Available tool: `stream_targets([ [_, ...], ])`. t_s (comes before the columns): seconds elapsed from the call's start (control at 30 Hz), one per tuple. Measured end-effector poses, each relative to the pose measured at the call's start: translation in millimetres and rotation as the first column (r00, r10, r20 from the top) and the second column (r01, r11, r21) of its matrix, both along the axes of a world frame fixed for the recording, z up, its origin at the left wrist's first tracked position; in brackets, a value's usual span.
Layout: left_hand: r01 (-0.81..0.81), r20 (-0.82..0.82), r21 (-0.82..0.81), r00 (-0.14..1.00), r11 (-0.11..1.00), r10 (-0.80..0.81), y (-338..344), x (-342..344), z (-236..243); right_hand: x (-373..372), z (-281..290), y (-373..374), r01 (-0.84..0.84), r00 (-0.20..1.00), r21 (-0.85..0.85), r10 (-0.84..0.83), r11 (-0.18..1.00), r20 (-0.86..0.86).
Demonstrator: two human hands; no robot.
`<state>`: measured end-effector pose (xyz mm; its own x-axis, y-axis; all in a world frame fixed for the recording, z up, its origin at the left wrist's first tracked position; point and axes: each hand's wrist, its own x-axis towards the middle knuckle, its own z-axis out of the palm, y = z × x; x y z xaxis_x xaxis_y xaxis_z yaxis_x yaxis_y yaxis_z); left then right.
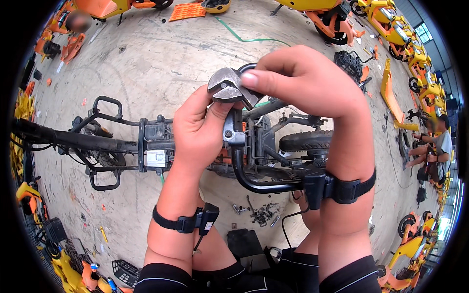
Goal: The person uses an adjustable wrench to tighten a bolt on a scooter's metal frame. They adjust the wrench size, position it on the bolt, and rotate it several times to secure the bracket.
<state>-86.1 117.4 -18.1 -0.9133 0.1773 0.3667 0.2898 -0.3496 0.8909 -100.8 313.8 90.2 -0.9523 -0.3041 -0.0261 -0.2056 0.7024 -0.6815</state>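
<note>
An adjustable wrench (227, 84) with a grey metal head is held up between my hands, above a stripped scooter frame (161, 129). My left hand (198, 129) is closed around it just below the jaws. The thumb of my right hand (300, 80) presses on the side of the head, with the other fingers curled behind it and partly hidden. Directly under the wrench is a bent black tube (244, 178) with a bolted bracket (233, 136); whether the wrench touches it I cannot tell. The frame's rear tyre (305, 141) shows beneath my right arm.
Loose bolts and small parts (264, 214) lie on the floor near my legs. Yellow and orange scooters (386, 22) line the right and far sides. A person (435, 151) sits at the right beside a wheel. A black crate (126, 272) lies at lower left.
</note>
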Motion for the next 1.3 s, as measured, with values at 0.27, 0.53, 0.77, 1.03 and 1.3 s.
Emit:
stream_targets([
  [0.27,-0.021,-0.029,-0.069,0.999,0.997,0.019,-0.8,0.3,0.1,2.3,13.0,4.8,-0.004,0.98,-0.012,0.006,1.0,0.201],
  [0.53,0.0,0.009,-0.067,1.0,0.998,0.001,-0.9,-1.7,0.6,-3.6,9.7,7.4,0.036,0.943,-0.111,0.003,0.993,0.332],
  [0.77,-0.004,0.009,-0.122,1.0,0.993,0.005,-3.1,-2.9,-0.2,-4.1,19.6,6.1,0.039,0.924,-0.074,-0.008,0.996,0.383],
  [1.03,-0.013,0.029,-0.128,0.999,0.992,0.017,-3.2,-3.9,0.5,-4.6,28.6,2.2,0.035,0.917,-0.019,-0.025,0.999,0.399],
  [1.3,-0.099,-0.122,-0.246,0.99,0.964,0.07,-4.7,-9.2,-7.3,-0.7,32.0,0.0,0.1,0.869,0.09,-0.131,0.991,0.477],
])
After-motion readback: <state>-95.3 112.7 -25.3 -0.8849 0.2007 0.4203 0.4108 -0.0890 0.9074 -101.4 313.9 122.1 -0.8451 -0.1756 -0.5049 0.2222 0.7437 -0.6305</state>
